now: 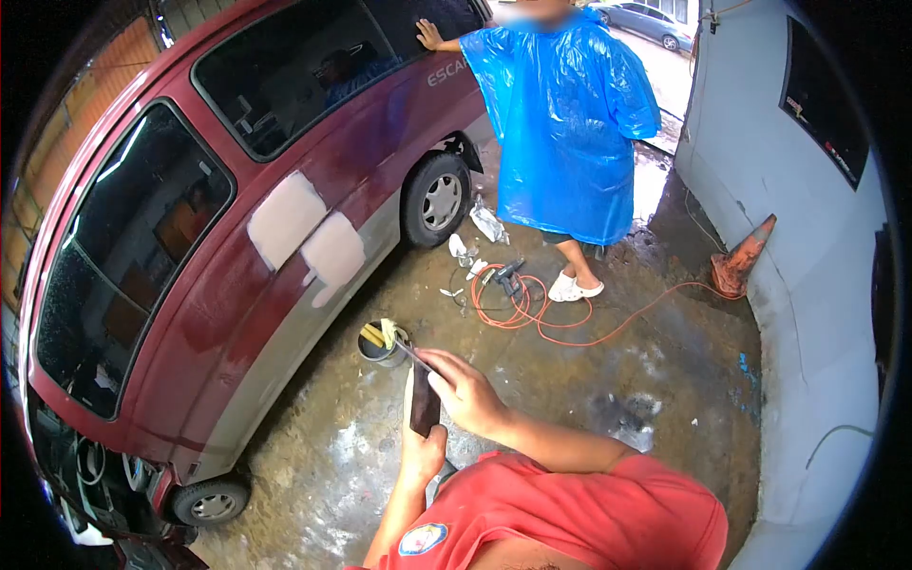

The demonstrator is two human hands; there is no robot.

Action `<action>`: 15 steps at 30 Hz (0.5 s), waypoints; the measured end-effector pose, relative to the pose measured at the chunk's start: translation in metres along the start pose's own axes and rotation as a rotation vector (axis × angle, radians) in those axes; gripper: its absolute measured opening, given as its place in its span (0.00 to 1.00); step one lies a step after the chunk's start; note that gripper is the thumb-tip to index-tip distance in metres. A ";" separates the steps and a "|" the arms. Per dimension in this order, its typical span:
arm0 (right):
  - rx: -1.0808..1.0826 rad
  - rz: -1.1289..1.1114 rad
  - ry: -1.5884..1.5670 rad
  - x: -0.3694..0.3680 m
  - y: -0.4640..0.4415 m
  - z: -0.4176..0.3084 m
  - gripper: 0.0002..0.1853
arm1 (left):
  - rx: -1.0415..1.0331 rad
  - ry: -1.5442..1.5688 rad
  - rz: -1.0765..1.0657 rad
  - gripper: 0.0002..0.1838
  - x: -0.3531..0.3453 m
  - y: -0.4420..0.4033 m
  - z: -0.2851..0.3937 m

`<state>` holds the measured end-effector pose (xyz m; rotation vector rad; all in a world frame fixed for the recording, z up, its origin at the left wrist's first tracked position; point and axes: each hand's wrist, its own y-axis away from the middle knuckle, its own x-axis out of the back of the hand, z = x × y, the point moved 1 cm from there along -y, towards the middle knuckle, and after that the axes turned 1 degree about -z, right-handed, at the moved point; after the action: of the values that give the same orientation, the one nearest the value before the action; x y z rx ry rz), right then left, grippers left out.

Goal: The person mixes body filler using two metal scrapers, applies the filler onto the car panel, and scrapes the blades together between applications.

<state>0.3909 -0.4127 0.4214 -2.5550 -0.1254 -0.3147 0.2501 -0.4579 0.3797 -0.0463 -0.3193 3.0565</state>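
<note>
My left hand [424, 448] is wrapped round a dark, flat, block-like piece [425, 407], held upright in front of my red shirt. In my right hand [465, 391] is a thin putty knife [412, 355], its fingers closed on the handle. Pale yellow paste [389, 332] sits at the knife's far end, just above the dark piece. Beyond my hands, a bucket [385, 358] with yellow items inside stands on the wet floor. The red van [218, 313] at the left has pale filler patches [287, 219] on its side.
A person in a blue raincoat [570, 133] stands beyond the bucket, one hand on the van. An orange hose [608, 339] and a dark power tool [510, 278] lie on the floor. An orange cone [741, 258] leans by the right wall [807, 247].
</note>
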 end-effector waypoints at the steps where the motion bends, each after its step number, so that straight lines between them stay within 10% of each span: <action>1: 0.049 -0.019 0.015 -0.003 0.009 -0.005 0.22 | 0.012 0.013 0.012 0.41 0.000 -0.001 -0.003; 5: 0.262 -0.083 0.047 -0.010 0.029 -0.023 0.25 | 0.021 -0.434 -0.163 0.33 0.019 -0.007 -0.003; 8: -0.134 0.067 -0.050 0.001 0.004 0.012 0.19 | -0.030 0.021 -0.105 0.50 -0.015 0.000 -0.007; 15: 0.137 -0.023 0.009 -0.003 0.029 -0.013 0.20 | 0.005 -0.029 -0.071 0.46 -0.014 -0.009 0.000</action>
<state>0.3896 -0.4441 0.4158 -2.4176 -0.1677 -0.3157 0.2646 -0.4501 0.3820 0.0095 -0.3085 2.9898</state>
